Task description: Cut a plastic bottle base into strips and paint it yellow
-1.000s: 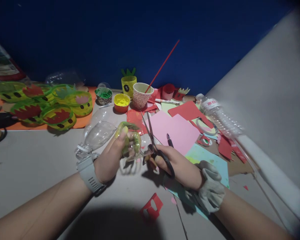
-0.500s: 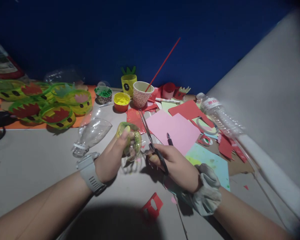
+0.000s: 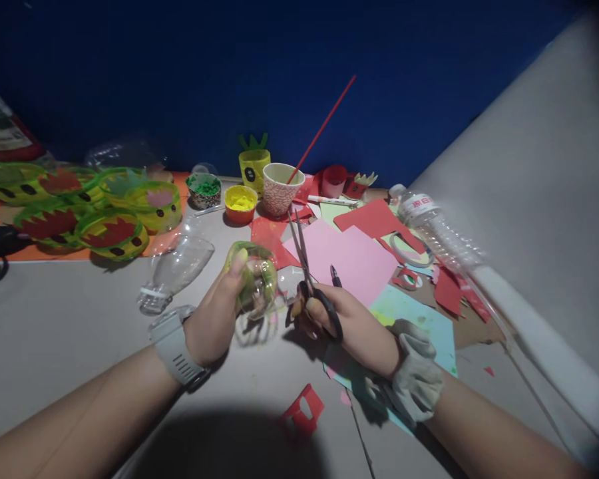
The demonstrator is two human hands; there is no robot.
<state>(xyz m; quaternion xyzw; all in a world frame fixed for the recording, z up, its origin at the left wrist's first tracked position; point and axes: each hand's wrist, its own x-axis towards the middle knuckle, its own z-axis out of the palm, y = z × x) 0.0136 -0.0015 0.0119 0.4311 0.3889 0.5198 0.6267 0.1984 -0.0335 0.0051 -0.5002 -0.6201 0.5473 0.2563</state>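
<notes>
My left hand [image 3: 218, 309] is wrapped round a cut piece of clear plastic bottle [image 3: 260, 283] with yellow-green colour on it. Its thumb lies over the top edge, and the far fingers show through the plastic. In my right hand [image 3: 339, 316] is a pair of scissors [image 3: 304, 256] with black handles, held just right of the bottle piece. The blades point up and away, slightly apart, with no material visible between them. A clear scrap of plastic [image 3: 290, 279] shows between the bottle piece and the scissors; whether my right fingers touch it I cannot tell.
Yellow-green rings with faces [image 3: 112, 234] stand at left beside a bottle top [image 3: 177, 269]. Behind are green paint [image 3: 204, 189], yellow paint [image 3: 240, 203] and a paper cup [image 3: 282, 189] with a red stick. Pink paper [image 3: 354, 256], a pen [image 3: 335, 276] and a bottle [image 3: 442, 229] lie right.
The scissors have turned more upright, and their blades now show slightly apart. My left hand and the bottle piece appear a little further left, as does most of the scene.
</notes>
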